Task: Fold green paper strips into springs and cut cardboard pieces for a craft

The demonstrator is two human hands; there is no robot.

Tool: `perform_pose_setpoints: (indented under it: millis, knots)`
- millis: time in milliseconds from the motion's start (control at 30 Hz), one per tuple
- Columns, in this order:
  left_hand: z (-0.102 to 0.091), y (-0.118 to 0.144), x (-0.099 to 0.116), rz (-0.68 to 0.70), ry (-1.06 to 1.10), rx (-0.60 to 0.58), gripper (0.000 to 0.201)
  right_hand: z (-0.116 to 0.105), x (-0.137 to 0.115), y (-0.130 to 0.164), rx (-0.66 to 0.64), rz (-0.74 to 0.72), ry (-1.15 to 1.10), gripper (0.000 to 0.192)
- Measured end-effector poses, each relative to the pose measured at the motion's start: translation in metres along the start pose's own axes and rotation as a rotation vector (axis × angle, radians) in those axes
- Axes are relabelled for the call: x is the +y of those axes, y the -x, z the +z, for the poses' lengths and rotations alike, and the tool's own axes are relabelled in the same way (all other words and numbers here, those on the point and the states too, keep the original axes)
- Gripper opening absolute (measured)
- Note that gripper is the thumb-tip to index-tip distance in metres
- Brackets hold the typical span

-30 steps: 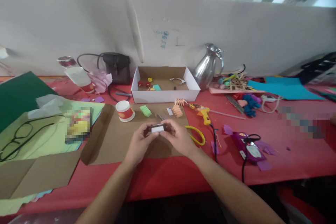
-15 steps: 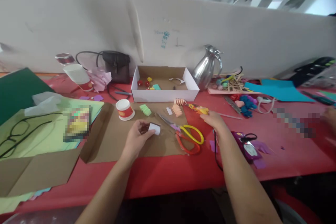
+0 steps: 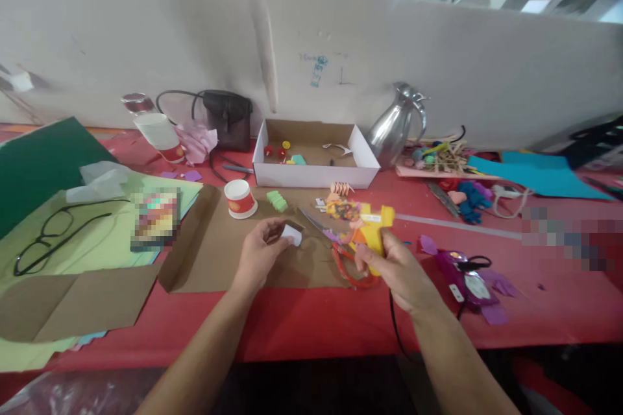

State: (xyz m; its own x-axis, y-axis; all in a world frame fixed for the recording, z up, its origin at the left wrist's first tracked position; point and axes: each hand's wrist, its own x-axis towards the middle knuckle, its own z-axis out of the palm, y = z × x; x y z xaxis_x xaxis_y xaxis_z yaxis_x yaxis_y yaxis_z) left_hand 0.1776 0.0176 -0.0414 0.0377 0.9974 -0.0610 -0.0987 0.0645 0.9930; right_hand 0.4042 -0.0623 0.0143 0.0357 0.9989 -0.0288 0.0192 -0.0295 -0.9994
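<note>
Between the fingertips of my left hand (image 3: 263, 253) is a small curled piece of white paper (image 3: 292, 234), held just above the brown cardboard (image 3: 214, 253). My right hand (image 3: 399, 269) is wrapped round the handle of a yellow hot glue gun (image 3: 372, 233). Its nozzle end points left, and a long glue stick (image 3: 452, 227) sticks out behind it. Scissors (image 3: 318, 224) with red and yellow handles lie under the gun, partly hidden by it. A folded green paper strip (image 3: 277, 201) and a peach folded paper strip (image 3: 342, 189) rest farther back on the cardboard.
A paper cup (image 3: 240, 199) stands on the cardboard's back left. Behind are a white box (image 3: 316, 176) with small pieces, a metal jug (image 3: 393, 126) and a dark bag (image 3: 228, 120). Glasses (image 3: 53, 230) lie left on coloured paper; a purple device (image 3: 470, 279) lies right.
My right hand has lifted the glue gun off the table and brought it left and nearer, over the scissors. My left hand still pinches the white paper. The view has shifted slightly left.
</note>
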Motion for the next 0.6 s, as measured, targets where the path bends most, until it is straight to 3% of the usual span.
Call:
perform_pose_setpoints:
  millis: [267,600]
  knots:
    - [0.002,0.001,0.001,0.039,0.029,0.005,0.044,0.032,0.010,0.002,-0.083,-0.035,0.179,0.035]
    - [0.003,0.002,0.001,0.094,0.029,-0.004,0.044,0.041,0.013,-0.004,-0.091,-0.037,0.196,0.033]
